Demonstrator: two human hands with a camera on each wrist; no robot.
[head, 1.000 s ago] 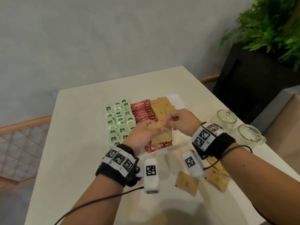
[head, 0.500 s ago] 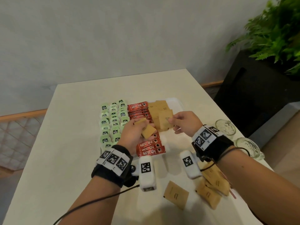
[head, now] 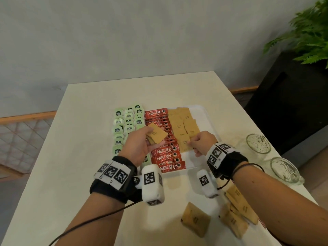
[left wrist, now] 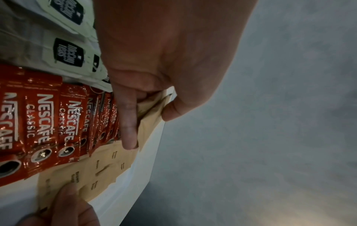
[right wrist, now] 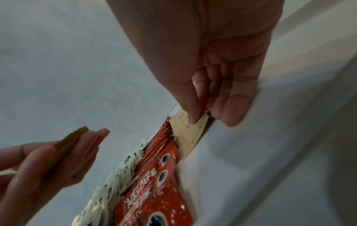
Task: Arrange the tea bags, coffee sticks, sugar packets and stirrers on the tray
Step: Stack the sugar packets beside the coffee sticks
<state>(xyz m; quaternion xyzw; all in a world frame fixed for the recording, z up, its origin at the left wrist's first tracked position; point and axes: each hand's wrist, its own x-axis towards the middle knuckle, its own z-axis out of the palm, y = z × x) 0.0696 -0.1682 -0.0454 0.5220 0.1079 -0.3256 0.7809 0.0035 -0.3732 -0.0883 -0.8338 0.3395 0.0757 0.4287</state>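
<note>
A white tray (head: 204, 110) holds columns of green tea bags (head: 124, 125), a row of red coffee sticks (head: 166, 157) and brown sugar packets (head: 182, 125). My left hand (head: 147, 142) hovers over the coffee sticks and grips a small stack of sugar packets (head: 157, 134) between thumb and fingers (left wrist: 127, 130). My right hand (head: 192, 141) is low at the near end of the sugar row. Its thumb and fingers (right wrist: 193, 117) pinch the edge of one sugar packet (right wrist: 190, 134) lying on the tray.
Several loose sugar packets (head: 195, 219) lie on the table by its front edge, some under my right forearm (head: 239, 206). Two glass jars (head: 258, 143) (head: 284, 170) stand near the table's right edge. A black planter (head: 292, 96) with a fern is beyond.
The hands have parted. The right one carried a single packet down to the near end of the sugar row, and the left drew back over the coffee sticks with its stack.
</note>
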